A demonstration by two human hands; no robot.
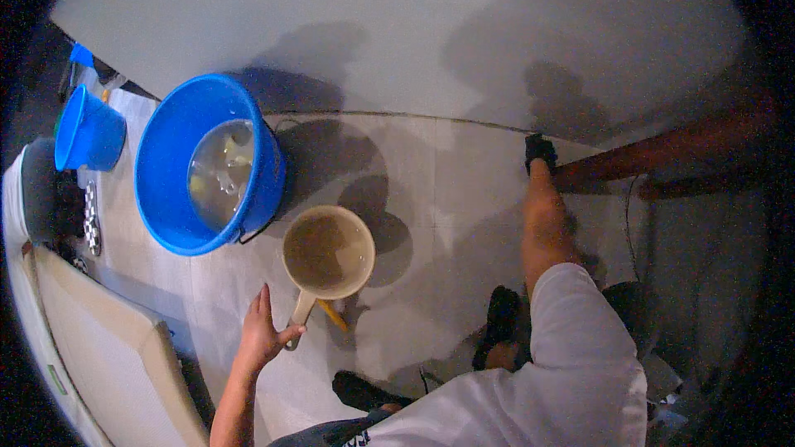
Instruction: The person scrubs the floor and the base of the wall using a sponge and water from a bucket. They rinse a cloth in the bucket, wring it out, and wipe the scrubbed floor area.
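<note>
My left hand [264,335] is at the handle of a beige plastic dipper [329,251], its thumb across the handle end and its fingers extended. The dipper appears raised off the floor; light reflects inside its bowl. Just beyond it stands a large blue bucket [164,167], with cloudy liquid [214,174] and several pale pieces inside. A short orange-yellow stick-like thing [332,315] shows beneath the dipper. My right arm extends away from me, and what seems to be my right hand [540,150] looks black beside a reddish-brown wooden beam [658,139]. Its fingers cannot be made out.
A smaller blue bucket [105,133] stands at the far left, near a person's checkered shoe [92,217]. A cream padded piece [105,329] fills the lower left. The pale wall [397,31] meets the tiled floor [435,198] ahead. Dark footwear [500,323] is below me.
</note>
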